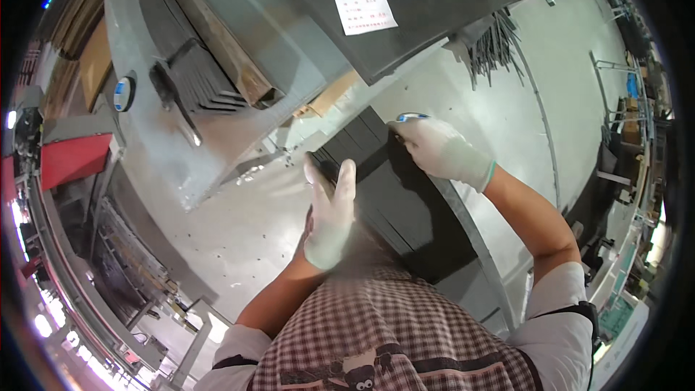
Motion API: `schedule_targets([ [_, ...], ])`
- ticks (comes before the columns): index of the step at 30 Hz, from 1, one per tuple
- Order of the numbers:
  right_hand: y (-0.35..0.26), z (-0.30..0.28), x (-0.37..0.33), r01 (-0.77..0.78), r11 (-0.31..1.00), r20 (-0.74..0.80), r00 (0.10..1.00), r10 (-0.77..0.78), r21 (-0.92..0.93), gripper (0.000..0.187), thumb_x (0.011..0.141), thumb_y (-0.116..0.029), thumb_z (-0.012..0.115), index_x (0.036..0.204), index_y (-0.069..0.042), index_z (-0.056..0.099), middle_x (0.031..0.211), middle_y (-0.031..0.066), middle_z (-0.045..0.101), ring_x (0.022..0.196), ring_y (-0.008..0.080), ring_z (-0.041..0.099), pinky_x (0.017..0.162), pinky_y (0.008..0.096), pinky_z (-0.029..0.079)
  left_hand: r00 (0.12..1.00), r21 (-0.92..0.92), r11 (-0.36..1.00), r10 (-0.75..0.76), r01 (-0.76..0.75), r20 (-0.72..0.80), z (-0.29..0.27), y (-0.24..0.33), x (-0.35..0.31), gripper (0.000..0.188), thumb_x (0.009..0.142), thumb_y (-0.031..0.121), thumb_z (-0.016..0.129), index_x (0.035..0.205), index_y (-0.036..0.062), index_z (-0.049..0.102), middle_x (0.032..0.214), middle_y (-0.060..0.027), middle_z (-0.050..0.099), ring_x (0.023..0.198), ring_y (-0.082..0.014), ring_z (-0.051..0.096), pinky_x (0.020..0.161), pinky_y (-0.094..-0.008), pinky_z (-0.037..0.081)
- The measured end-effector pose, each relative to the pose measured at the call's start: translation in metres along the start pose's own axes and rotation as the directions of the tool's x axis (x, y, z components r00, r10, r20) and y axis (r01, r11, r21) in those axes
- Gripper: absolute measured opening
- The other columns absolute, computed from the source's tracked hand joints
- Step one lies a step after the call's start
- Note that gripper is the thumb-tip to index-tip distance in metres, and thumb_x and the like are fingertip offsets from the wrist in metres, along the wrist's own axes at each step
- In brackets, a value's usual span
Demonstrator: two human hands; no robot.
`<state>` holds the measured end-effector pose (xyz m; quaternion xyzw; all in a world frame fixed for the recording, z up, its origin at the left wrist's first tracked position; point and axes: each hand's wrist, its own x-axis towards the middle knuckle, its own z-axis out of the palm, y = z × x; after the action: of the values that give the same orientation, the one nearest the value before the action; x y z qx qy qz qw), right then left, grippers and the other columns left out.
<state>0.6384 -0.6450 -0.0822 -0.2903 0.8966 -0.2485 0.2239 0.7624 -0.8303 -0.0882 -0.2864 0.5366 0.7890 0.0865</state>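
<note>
A stack of dark grey flat strips [387,210] lies in front of me, with a black band [375,164] across it. My left hand [331,217], in a pale glove, is beside the stack's left edge with its fingers stretched out and apart. Whether its palm presses on the stack, I cannot tell. My right hand [443,150], also gloved, is closed at the stack's far right edge. In its fingers is a roll of tape [413,116], of which only a blue and white rim shows.
At the left, a plastic-covered table [156,141] carries bundled dark strips [199,76], a black-handled tool [174,101] and another tape roll [124,94]. A dark panel [304,0] with white paper labels [362,6] lies ahead. Thin dark strips [496,47] hang beyond it.
</note>
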Motion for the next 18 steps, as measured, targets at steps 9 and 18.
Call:
schedule_targets([
  [9, -0.007, -0.017, -0.035, 0.088, 0.985, -0.270, 0.962, -0.045, 0.147, 0.031, 0.093, -0.006, 0.051, 0.122, 0.002, 0.059, 0.102, 0.0233, 0.065, 0.093, 0.0423, 0.062, 0.079, 0.0444, 0.050, 0.449, 0.915, 0.235, 0.891, -0.328, -0.068, -0.059, 0.138, 0.179, 0.095, 0.083, 0.026, 0.075, 0.150, -0.0121, 0.017, 0.151, -0.0332, 0.033, 0.143, -0.0386, 0.034, 0.117, -0.0373, 0.028],
  [18, 0.028, -0.012, -0.109, -0.143, 0.778, -0.159, 0.941, 0.298, 0.612, 0.042, 0.089, -0.005, 0.048, 0.129, 0.005, 0.058, 0.083, 0.0097, 0.067, 0.069, 0.0125, 0.060, 0.070, 0.0276, 0.050, 0.626, 0.824, 0.488, 0.747, -0.288, -0.224, -0.048, 0.134, 0.211, 0.089, 0.072, 0.033, 0.081, 0.139, -0.0106, 0.042, 0.131, -0.0290, 0.058, 0.124, -0.0358, 0.057, 0.105, -0.0367, 0.045],
])
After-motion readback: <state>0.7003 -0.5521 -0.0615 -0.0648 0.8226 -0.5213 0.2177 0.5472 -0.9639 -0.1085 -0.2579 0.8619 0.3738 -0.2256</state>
